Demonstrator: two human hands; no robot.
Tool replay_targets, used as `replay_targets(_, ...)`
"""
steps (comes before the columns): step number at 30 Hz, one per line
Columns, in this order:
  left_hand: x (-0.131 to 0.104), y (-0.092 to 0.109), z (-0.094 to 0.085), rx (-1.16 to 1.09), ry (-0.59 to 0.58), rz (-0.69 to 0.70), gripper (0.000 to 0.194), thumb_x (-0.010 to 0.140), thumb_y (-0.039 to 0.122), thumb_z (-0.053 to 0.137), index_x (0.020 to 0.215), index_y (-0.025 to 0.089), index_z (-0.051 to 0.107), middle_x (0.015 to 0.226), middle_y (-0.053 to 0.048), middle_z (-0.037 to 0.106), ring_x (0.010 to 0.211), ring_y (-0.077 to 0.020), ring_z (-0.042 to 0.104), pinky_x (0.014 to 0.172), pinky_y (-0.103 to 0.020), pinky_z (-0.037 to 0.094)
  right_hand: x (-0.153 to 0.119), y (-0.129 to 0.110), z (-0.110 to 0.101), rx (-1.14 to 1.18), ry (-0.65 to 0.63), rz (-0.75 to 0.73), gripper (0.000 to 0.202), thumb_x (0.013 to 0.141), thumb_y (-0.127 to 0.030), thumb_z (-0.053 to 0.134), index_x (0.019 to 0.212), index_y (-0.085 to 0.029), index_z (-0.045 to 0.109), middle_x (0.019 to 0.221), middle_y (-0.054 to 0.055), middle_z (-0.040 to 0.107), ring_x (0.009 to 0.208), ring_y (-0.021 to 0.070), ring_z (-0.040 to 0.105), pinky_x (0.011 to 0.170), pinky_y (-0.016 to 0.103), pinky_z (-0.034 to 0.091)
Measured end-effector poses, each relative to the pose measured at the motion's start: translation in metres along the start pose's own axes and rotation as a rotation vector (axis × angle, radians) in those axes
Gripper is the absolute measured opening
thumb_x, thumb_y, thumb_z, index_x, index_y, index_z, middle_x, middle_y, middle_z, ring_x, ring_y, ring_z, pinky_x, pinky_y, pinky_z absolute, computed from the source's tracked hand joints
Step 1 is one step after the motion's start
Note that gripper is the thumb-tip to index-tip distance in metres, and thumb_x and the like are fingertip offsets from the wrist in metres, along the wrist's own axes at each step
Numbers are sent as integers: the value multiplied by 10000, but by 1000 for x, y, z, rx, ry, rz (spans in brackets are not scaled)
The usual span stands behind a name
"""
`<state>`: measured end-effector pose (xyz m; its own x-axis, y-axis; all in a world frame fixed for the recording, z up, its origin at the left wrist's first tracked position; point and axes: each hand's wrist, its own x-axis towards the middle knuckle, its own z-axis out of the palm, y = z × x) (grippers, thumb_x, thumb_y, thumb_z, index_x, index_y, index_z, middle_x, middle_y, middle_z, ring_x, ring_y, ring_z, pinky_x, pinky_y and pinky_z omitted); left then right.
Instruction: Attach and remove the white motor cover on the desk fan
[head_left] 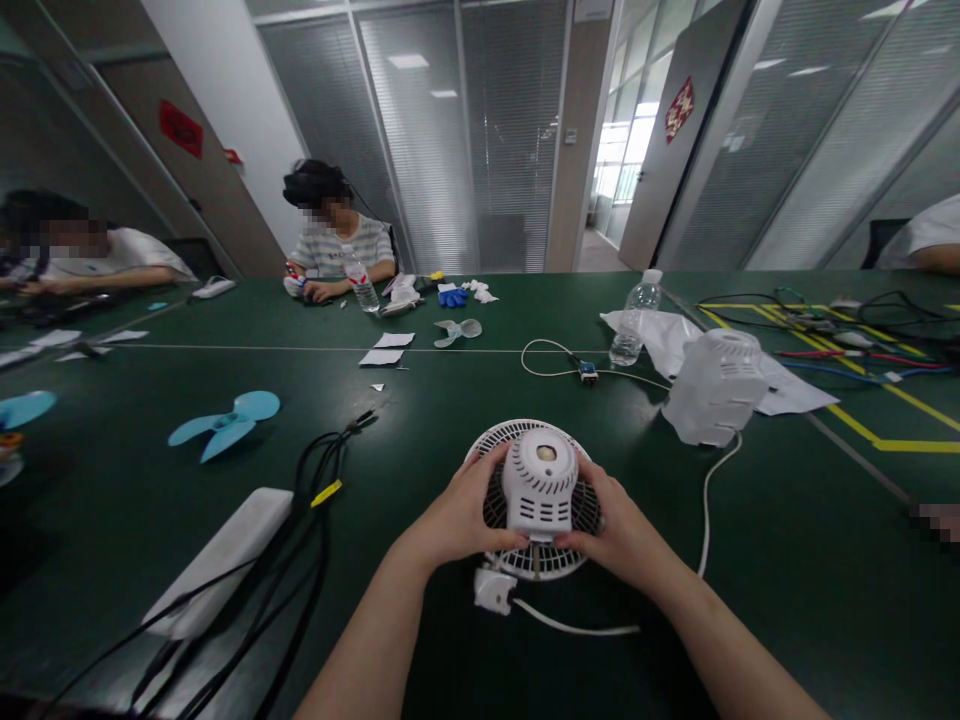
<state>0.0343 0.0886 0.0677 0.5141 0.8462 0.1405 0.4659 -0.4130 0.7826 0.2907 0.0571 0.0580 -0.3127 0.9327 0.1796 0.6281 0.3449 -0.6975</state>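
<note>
Between my two hands is a white vented fan motor housing [541,485], set over a round white fan grille [536,572] that lies on the green table. My left hand [476,505] wraps the housing's left side, its thumb at the lower front edge. From the right, my right hand [611,515] grips the same housing, thumb also near that edge. Just below the grille rests a small white plastic part [494,590] with a white cord [570,627] running right. What lies under the housing is hidden.
Left are a white power strip [221,560], black cables [319,510] and a blue fan blade [229,422]. A wrapped white housing [720,390] and a plastic bottle [636,315] stand right. Farther off lies a clear fan blade [457,331]. A person [341,235] sits across the table.
</note>
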Motion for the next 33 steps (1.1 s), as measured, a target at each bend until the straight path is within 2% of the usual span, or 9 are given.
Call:
replay_targets(7, -3, -2, 3, 3, 4, -19, 1107, 532, 436, 845, 1454, 282, 254, 1494, -114, 326, 1388, -381, 243, 1121, -602, 209, -3, 2, 0, 47, -4, -29, 1031, 686, -523, 752, 1493, -291, 154, 1492, 115, 345, 1334, 356, 366, 1089, 562, 293)
replay_targets(9, -4, -5, 2, -42, 14, -26, 1134, 516, 491, 846, 1458, 277, 251, 1506, -117, 306, 1386, -391, 244, 1119, -596, 215, -4, 7, 0, 145, 12, -69, 973, 746, -598, 659, 1500, -289, 128, 1513, 107, 314, 1349, 353, 347, 1092, 555, 294)
replay_targets(11, -3, -9, 1, -173, 75, 4, 1025, 595, 580, 776, 1441, 260, 293, 1490, -124, 337, 1363, -373, 307, 1109, -553, 265, -4, 14, -2, 268, 68, -112, 860, 828, -637, 520, 1503, -284, 119, 1506, 98, 334, 1355, 332, 349, 1104, 533, 289)
replay_targets(15, 6, -22, -3, -440, 451, 33, 577, 865, 591, 484, 1315, 230, 451, 1352, -112, 509, 1258, -277, 473, 1064, -444, 345, -2, 24, -7, 374, 207, -132, 668, 901, -589, 415, 1468, -287, 233, 1441, 87, 432, 1324, 301, 402, 1108, 498, 294)
replay_targets(17, 11, -33, -2, -522, 681, -79, 450, 891, 534, 472, 1214, 224, 522, 1238, -97, 589, 1140, -243, 566, 984, -408, 412, -1, 25, -7, 376, 233, -131, 646, 899, -587, 420, 1450, -284, 272, 1419, 92, 455, 1313, 302, 414, 1105, 498, 292)
replay_targets(19, 16, -46, 1, -596, 815, -202, 401, 864, 518, 514, 1120, 214, 569, 1133, -84, 636, 1034, -222, 617, 887, -365, 460, -2, 23, -4, 370, 216, -141, 712, 874, -625, 438, 1461, -275, 240, 1435, 105, 432, 1332, 310, 387, 1119, 509, 262)
replay_targets(23, 22, -67, 6, -623, 863, -265, 358, 852, 486, 527, 1066, 204, 578, 1056, -73, 647, 927, -191, 640, 780, -317, 479, -5, 12, 9, 313, 80, -137, 1054, 744, -708, 567, 1507, -243, 9, 1530, 135, 264, 1408, 338, 245, 1146, 542, 183)
replay_targets(27, 24, -75, 9, -639, 877, -279, 363, 824, 469, 561, 1064, 197, 569, 1025, -62, 641, 851, -167, 642, 733, -293, 477, -5, -1, 20, 109, 20, -37, 1269, 620, -568, 773, 1503, -250, -81, 1578, 124, 105, 1435, 352, 140, 1154, 557, 136)
replay_targets(33, 20, -77, 9, -666, 872, -261, 381, 784, 450, 610, 1057, 189, 561, 1009, -53, 629, 791, -152, 640, 705, -283, 473, -7, -16, 19, 4, 56, 48, 1257, 630, -469, 791, 1496, -296, -103, 1553, 117, 197, 1407, 354, 232, 1130, 578, 190)
